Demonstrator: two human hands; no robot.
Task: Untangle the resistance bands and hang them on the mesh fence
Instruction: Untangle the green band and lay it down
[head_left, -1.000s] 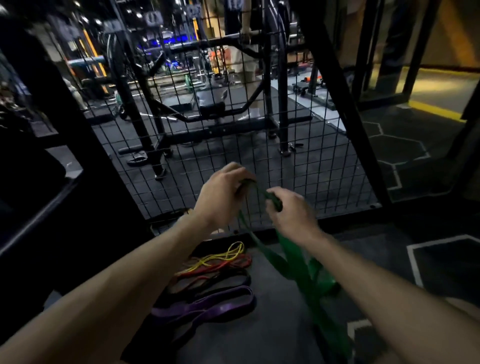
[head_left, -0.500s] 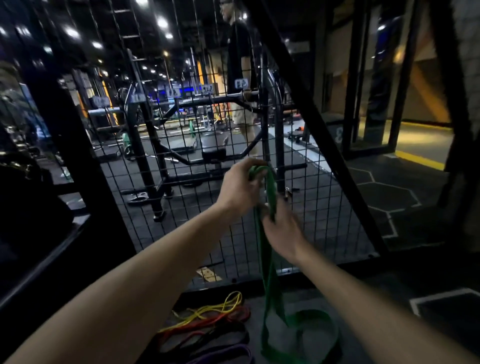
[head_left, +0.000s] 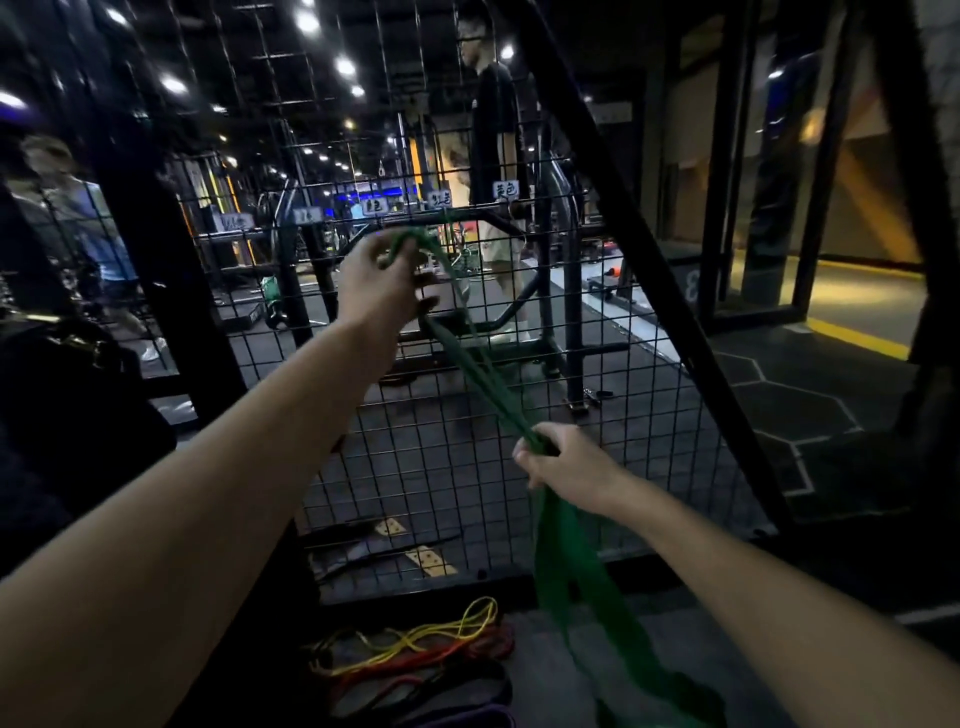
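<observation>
left hand (head_left: 384, 280) grips green band (head_left: 480, 374) top, nearer mesh fence (head_left: 415, 467) | right hand (head_left: 563, 460) clenches it below | band runs diagonally down-right

Floor (head_left: 561, 670) under me is dark grey rubber matting. Right at the foot of the fence (head_left: 415, 467) there's a messy pile of bands lying on it: yellow (head_left: 431, 631) on top, red (head_left: 457, 652) tangled just below it, then black (head_left: 441, 686), and a purple one (head_left: 467, 719) at the bottom edge.
</observation>
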